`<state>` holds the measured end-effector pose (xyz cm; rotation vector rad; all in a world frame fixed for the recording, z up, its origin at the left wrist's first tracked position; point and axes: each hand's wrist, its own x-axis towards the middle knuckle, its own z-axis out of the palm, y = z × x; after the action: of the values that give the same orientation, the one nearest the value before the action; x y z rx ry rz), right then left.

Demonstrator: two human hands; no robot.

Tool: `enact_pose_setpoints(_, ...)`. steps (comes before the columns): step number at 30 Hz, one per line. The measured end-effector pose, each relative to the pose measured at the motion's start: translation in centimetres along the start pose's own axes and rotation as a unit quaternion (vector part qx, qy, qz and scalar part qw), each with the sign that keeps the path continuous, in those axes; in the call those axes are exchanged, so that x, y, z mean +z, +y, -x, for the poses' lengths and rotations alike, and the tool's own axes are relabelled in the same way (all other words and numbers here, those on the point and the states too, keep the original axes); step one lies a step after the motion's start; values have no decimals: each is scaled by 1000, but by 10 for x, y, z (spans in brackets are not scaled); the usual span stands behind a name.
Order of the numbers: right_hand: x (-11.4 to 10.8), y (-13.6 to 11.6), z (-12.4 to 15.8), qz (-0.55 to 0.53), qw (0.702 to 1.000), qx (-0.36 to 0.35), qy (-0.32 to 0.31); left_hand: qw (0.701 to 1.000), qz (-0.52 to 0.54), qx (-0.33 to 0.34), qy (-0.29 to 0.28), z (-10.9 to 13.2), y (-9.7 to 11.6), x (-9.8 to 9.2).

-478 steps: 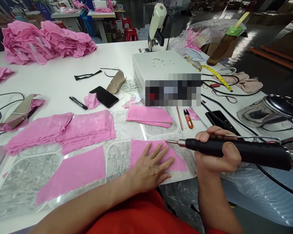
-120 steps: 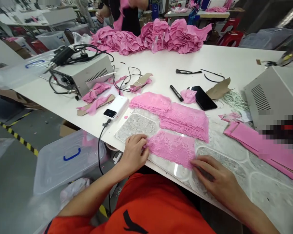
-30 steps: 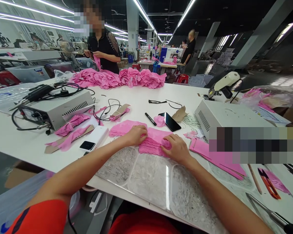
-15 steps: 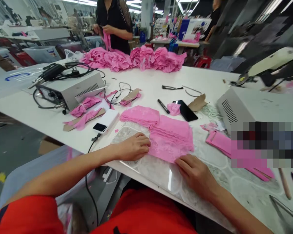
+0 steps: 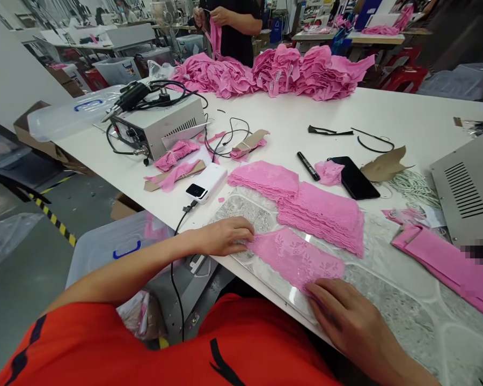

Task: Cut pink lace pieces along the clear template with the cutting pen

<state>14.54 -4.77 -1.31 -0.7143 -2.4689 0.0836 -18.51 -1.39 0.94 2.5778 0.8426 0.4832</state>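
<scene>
A single pink lace piece [image 5: 295,256] lies on the grey marbled mat [image 5: 380,281] between my hands. My left hand [image 5: 227,236] pinches its left end, fingers closed. At its lower right corner, my right hand [image 5: 352,311] grips the edge between thumb and fingers. Just beyond the piece are two overlapping stacks of pink lace, the left stack [image 5: 265,179] and the larger right stack [image 5: 322,214], touched by neither hand.
A white power bank [image 5: 207,183] with a cable is left of the stacks. Behind lie a black marker [image 5: 308,165], a phone [image 5: 354,177] and a grey device [image 5: 161,126]. A person [image 5: 237,32] stands beyond the pink fabric heap [image 5: 273,72].
The single lace piece has come away from the right stack toward me, held by both hands, and now lies apart from it. The camera view has turned and shifted.
</scene>
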Motion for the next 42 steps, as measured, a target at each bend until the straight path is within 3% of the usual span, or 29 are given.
enact_pose_setpoints(8,-4,0,-4,3,1000,-14,5,1000,-15,-6,-24,0,4,-1)
enact_pose_setpoints(15,-10,2,-5,-7,1000,-8,-27,1000,-20,-7,-3,-1,4,3)
enact_pose_setpoints(20,-10,-1,-23,-21,1000,-11,-2,1000,-9,-8,11,0,4,3)
enact_pose_setpoints(29,8,-9,-48,-56,998,-19,-33,1000,5,-19,9,-1,2,7)
enact_pose_setpoints(36,29,0,-77,-134,988,46,-57,998,41,-40,38,0,3,3)
enact_pose_setpoints(42,53,-10,-108,-102,987,106,-67,995,48,-50,65,-5,7,1)
